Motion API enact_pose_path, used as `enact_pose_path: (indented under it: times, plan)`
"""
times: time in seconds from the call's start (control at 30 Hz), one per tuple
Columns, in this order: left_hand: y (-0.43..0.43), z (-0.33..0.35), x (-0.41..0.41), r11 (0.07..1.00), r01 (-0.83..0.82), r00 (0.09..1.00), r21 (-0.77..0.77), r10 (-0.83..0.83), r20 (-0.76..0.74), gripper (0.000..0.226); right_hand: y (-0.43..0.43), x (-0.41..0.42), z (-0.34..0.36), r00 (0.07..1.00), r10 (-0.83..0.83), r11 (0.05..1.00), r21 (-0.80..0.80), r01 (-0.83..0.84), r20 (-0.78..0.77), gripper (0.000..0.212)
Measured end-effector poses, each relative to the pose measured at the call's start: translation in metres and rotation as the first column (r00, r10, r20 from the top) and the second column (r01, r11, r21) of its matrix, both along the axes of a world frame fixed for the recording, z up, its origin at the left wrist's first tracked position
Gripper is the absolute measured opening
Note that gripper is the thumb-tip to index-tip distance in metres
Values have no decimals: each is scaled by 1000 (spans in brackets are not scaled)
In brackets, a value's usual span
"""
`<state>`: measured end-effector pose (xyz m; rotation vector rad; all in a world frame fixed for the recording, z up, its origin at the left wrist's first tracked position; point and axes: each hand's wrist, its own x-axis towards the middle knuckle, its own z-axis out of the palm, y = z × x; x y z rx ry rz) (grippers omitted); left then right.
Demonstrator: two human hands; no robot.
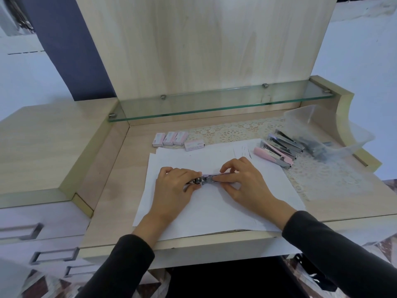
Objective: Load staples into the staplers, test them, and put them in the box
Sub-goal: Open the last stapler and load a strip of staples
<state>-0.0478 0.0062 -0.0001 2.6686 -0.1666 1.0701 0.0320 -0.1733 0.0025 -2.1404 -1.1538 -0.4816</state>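
Observation:
A small stapler (206,178) lies lengthwise on white paper sheets (214,211) in the middle of the desk. My left hand (175,188) grips its left metal end. My right hand (245,181) pinches its right end with fingers curled over it. Much of the stapler is hidden by my fingers. Several pink and silver staplers (277,149) lie side by side at the right. A clear plastic box (322,134) holding dark items stands behind them at the far right. Several small pink staple boxes (171,139) lie at the back of the desk.
A lace mat (236,131) covers the back and right of the desk. A glass shelf (214,104) runs above the back edge under a wooden panel. A raised cabinet top (43,147) with drawers sits to the left.

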Motion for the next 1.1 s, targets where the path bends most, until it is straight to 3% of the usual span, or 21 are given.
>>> enact_pose_path:
  times: [0.17, 0.33, 0.5, 0.63, 0.87, 0.97, 1.1]
  plan:
    - [-1, 2, -2, 1000, -7, 1000, -21, 7, 14, 19, 2, -2, 0, 998, 27, 999, -42, -25, 49, 28]
    - [0, 1, -2, 999, -22, 1000, -37, 22, -9, 19, 1, -4, 8, 988, 24, 1000, -2, -24, -152, 19]
    - [1, -1, -2, 998, -41, 999, -41, 40, -29, 20, 2, -5, 4, 997, 19, 990, -140, -29, -73, 24]
    - [0, 0, -2, 998, -39, 998, -58, 37, -43, 20, 3, -7, 11, 968, 13, 1000, 9, -11, -250, 15]
    - [0, -1, -1, 997, -41, 999, -71, 39, -39, 24, 1, -4, 2, 990, -88, 996, 23, 91, -107, 27]
    - [0, -2, -1, 996, -50, 998, -79, 47, -45, 23, 3, -5, 6, 989, -127, 992, 18, 129, -79, 18]
    - [0, -1, 0, 996, -51, 998, -76, 48, -45, 22, 9, -8, 10, 985, -103, 995, -11, 102, -141, 22]
